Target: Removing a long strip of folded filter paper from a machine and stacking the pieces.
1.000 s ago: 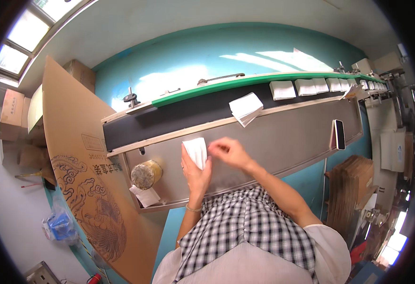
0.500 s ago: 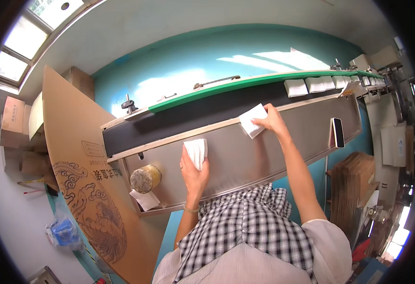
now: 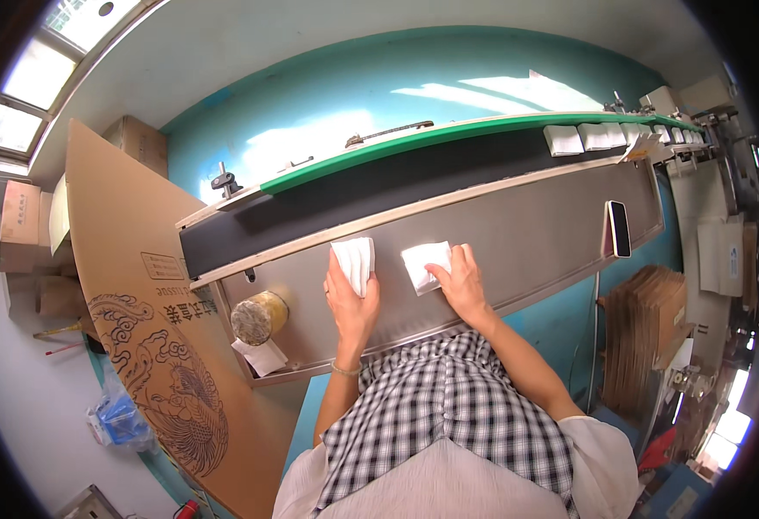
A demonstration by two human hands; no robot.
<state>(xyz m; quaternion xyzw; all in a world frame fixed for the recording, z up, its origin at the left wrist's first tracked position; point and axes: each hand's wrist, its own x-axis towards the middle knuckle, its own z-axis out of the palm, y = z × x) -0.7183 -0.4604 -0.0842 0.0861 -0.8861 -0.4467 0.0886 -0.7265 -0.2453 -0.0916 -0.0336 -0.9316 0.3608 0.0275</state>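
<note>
A stack of folded white tissues (image 3: 353, 261) stands upright in my left hand (image 3: 351, 304), its fold lines turned upward, over the grey metal tray table (image 3: 518, 229). To its right, my right hand (image 3: 463, 284) grips a second white tissue stack (image 3: 421, 264) by its right side, thumb across the front. A gap separates the two stacks. Beyond the table runs a black conveyor belt (image 3: 379, 197), with several white tissue stacks (image 3: 563, 140) in a row toward its right end.
A yellowish jar (image 3: 262, 316) stands on the table's left end, beside a loose white tissue (image 3: 260, 356). At the right end a phone (image 3: 619, 229) leans upright. A large printed cardboard sheet (image 3: 150, 303) rises on the left; flattened cartons (image 3: 643, 333) are stacked at right.
My right hand has come back from the belt's edge toward me and leftward, with its tissue stack. My left hand keeps its stack. The row on the belt has shifted right.
</note>
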